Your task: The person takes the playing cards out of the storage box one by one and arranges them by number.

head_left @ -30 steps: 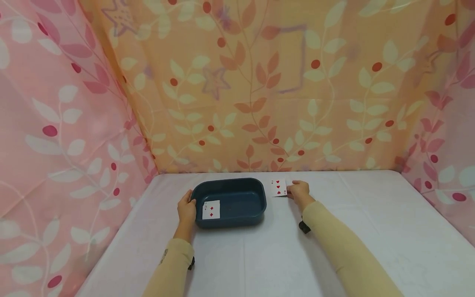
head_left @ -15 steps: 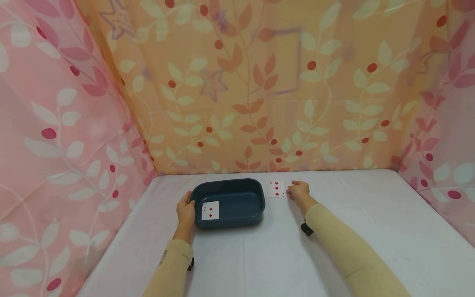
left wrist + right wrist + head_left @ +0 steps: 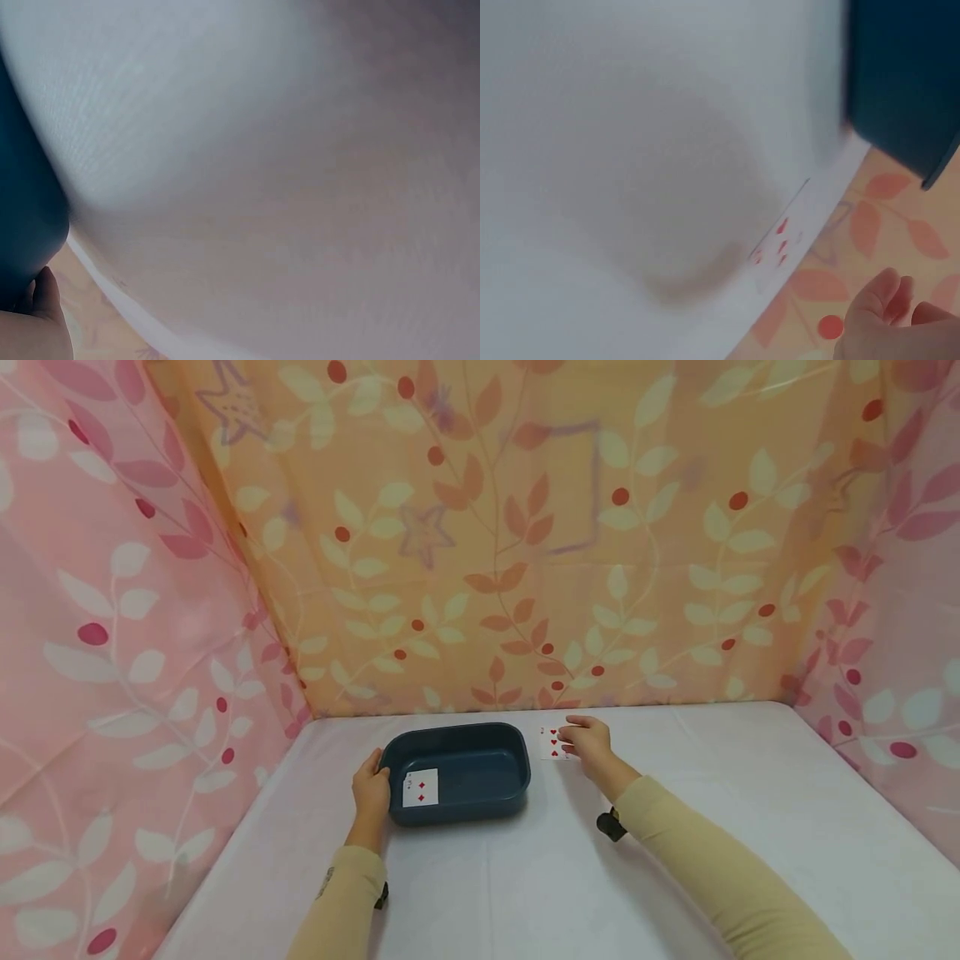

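I see the left hand (image 3: 371, 789) gripping the blue tray (image 3: 461, 811), the right hand (image 3: 590, 746) loose and empty by the hearts card (image 3: 549, 746) on the bench (image 3: 517, 893); pick-up looks to be the step, calling for an edge pinch.

We can make out two red diamonds (image 3: 422, 786), one above the other, on the white playing card (image 3: 420, 789) inside the blue tub (image 3: 461, 816), at its L end. Just R of the tub, on the second card (image 3: 549, 747), we see three red hearts (image 3: 553, 742) in a column, partly behind fingers (image 3: 568, 734). Corner nos. on both cards: too small for us to read. Nearer us than the tub, L sleeve (image 3: 341, 893) has dark lettering (image 3: 326, 882), illegible. R wrist view shows hearts skewed & blurry.
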Action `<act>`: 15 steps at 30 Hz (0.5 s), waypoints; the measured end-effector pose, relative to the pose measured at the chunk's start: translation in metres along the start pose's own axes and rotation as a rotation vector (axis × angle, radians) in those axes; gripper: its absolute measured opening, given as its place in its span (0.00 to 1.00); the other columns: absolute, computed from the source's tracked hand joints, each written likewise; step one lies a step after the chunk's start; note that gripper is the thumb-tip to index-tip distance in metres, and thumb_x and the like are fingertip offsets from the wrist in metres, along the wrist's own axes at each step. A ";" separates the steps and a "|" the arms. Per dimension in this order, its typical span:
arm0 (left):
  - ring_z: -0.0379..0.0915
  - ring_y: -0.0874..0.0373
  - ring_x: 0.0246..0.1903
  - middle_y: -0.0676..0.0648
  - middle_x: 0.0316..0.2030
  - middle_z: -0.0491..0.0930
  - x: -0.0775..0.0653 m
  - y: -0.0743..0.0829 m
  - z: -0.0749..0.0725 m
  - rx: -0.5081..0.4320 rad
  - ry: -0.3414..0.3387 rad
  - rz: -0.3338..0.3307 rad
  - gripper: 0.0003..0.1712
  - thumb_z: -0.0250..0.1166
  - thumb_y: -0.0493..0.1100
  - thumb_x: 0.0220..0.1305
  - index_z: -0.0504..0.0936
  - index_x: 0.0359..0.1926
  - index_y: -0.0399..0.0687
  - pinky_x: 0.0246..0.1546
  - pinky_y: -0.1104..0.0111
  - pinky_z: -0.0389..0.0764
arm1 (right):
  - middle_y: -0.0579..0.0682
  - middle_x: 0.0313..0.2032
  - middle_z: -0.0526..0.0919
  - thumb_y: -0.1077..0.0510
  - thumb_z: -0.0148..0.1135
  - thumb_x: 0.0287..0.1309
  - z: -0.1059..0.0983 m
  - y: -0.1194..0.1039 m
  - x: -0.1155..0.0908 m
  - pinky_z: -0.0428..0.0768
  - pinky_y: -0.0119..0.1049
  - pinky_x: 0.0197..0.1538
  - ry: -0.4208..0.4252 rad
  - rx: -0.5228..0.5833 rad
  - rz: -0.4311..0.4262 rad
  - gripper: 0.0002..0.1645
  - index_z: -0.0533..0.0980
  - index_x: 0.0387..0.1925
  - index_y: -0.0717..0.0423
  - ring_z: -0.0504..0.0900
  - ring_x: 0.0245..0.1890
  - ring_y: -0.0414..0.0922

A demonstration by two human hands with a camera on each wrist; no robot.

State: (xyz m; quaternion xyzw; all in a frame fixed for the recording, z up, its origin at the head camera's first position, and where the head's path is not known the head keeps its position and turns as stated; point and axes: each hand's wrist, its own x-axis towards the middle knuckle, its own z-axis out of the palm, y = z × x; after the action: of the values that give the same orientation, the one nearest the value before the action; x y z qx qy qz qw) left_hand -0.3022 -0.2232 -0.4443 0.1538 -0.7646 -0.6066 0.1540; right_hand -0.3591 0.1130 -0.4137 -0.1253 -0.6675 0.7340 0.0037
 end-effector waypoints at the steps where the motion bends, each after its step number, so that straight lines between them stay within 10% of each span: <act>1: 0.47 0.41 0.72 0.33 0.70 0.56 0.000 0.000 -0.001 0.000 0.001 0.002 0.28 0.43 0.29 0.71 0.57 0.71 0.30 0.70 0.53 0.50 | 0.55 0.37 0.79 0.68 0.56 0.64 0.002 -0.001 -0.002 0.82 0.39 0.49 -0.013 0.012 0.000 0.23 0.69 0.59 0.70 0.82 0.33 0.42; 15: 0.47 0.40 0.71 0.32 0.70 0.56 -0.002 0.001 -0.001 0.005 0.005 0.008 0.28 0.44 0.28 0.70 0.56 0.70 0.28 0.70 0.53 0.50 | 0.58 0.36 0.82 0.72 0.57 0.61 0.037 -0.003 -0.034 0.83 0.29 0.36 -0.140 0.188 -0.058 0.20 0.70 0.55 0.73 0.81 0.28 0.39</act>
State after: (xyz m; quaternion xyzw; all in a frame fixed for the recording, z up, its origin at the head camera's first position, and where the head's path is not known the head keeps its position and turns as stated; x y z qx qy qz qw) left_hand -0.2998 -0.2231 -0.4429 0.1527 -0.7664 -0.6037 0.1577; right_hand -0.3340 0.0718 -0.4014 -0.0534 -0.5977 0.7998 -0.0101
